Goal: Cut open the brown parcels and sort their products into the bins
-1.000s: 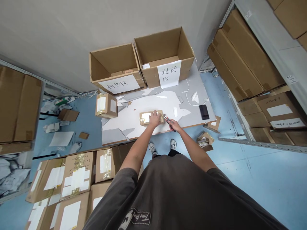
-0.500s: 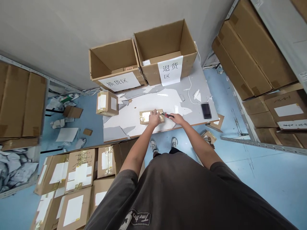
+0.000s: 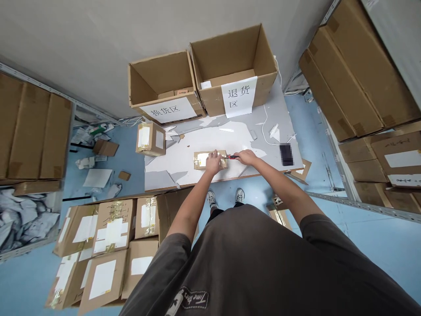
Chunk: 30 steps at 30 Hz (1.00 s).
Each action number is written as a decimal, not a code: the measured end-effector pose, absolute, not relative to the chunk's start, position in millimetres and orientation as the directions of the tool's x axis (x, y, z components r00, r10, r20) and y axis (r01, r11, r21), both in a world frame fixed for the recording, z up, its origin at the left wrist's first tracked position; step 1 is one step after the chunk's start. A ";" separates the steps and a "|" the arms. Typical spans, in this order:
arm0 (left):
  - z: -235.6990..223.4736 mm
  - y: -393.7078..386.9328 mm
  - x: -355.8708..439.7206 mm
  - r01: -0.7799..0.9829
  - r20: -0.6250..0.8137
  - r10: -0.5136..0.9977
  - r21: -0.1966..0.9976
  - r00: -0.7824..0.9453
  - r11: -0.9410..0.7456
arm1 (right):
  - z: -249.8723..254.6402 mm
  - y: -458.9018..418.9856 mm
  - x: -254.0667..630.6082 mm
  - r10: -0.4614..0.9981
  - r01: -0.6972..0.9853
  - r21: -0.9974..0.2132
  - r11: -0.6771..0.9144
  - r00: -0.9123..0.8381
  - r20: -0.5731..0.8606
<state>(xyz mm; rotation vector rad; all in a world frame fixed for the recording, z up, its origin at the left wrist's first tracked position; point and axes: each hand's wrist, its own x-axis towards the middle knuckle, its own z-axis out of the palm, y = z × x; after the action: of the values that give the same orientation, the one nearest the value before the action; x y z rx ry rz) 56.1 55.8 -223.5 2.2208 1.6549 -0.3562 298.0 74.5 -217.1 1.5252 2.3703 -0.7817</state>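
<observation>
A small taped cardboard box (image 3: 199,166) with a white label lies on the table's torn white surface. My left hand (image 3: 214,163) is closed over its right half from above, fingers bent over the top and pressing it against the table. Just to the right, my right hand (image 3: 247,157) is wrapped around a red and black utility knife (image 3: 233,156). The knife lies nearly level, its tip pointing left at the box's right end beside my left fingers. Whether the blade touches the tape is too small to tell.
Two large open cartons (image 3: 210,103) with paper signs stand at the table's back. A taped box (image 3: 154,139) sits at the left end, a blurred dark phone-like object (image 3: 286,154) at the right. Stacked boxes (image 3: 112,224) fill the lower left; shelves of cartons (image 3: 351,87) flank the right.
The knife has turned to lie more level, and my right hand has shifted slightly right. My left hand stays on the box. The whole view has shifted a little.
</observation>
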 end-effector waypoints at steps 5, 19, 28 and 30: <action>-224.5 56.4 56.2 0.959 -0.411 0.866 0.128 0.284 -0.253 | -214.3 74.5 299.7 0.765 0.891 -0.319 0.322 -0.444 -0.467; -223.9 58.0 56.5 0.956 -0.439 0.849 0.139 0.294 -0.259 | -248.5 61.0 308.8 0.664 0.602 -0.732 -0.318 -0.410 -0.625; -220.5 56.3 57.5 0.954 -0.428 0.853 0.157 0.299 -0.256 | -268.6 41.1 313.4 0.619 0.308 -0.753 -0.581 -0.433 -0.655; -220.3 56.7 57.5 0.951 -0.430 0.849 0.162 0.308 -0.263 | -272.5 35.2 313.5 0.622 0.281 -0.752 -0.596 -0.431 -0.654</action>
<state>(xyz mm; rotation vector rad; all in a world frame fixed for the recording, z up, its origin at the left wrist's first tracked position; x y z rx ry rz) 57.5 56.7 -220.3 2.1945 1.6058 -0.3621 313.5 35.2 -272.5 1.7695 1.4760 -2.4687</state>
